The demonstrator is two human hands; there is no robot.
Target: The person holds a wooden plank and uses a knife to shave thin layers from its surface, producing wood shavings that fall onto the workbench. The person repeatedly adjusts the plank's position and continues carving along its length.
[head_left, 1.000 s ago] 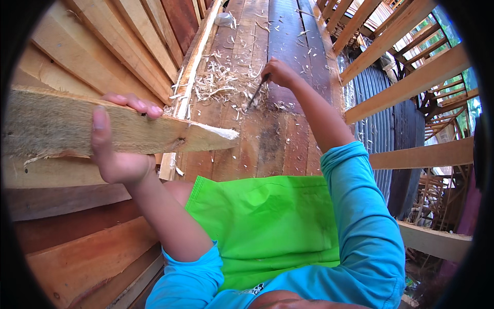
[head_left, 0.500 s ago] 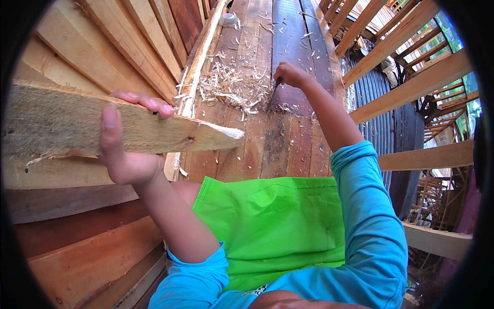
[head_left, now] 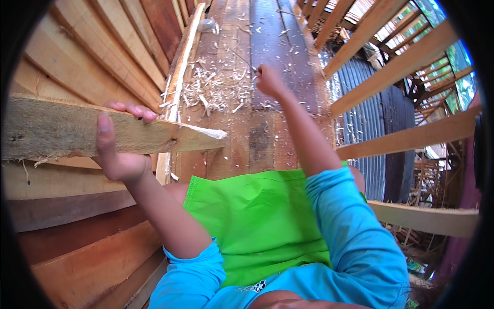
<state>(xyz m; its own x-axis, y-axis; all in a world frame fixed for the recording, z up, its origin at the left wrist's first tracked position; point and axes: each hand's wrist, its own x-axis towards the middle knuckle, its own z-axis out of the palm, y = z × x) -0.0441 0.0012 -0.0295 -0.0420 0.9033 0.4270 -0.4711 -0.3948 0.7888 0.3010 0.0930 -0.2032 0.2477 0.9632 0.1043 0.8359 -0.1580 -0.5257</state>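
A: Plank (head_left: pixel 56 131) first, where was it and what had hold of it?

B: Out on the person's left, lying crosswise, pale tapered end reaching over the board floor (head_left: pixel 262 149). The left grip (head_left: pixel 121 160) was wrapped part-way round it, thumb flat on the near face, fingers over the top edge.

A: And the right side?

B: Right grip (head_left: pixel 270 82) was curled up out front, just beside the shavings (head_left: pixel 211 90). Looked closed on a thin tool (head_left: pixel 242 58) pointing forward and to the left. Too small and blurry to say what kind, tbh.

A: So which step was that?

B: Going by the pale cut end and all those curls, probably shaping the taper, caught in a gap between cuts. The tool was well apart from the wood.

A: What did the next move call for?

B: A steady left hold, most likely, plus bringing the tool over to the taper with its edge kept clear of the left fingers.
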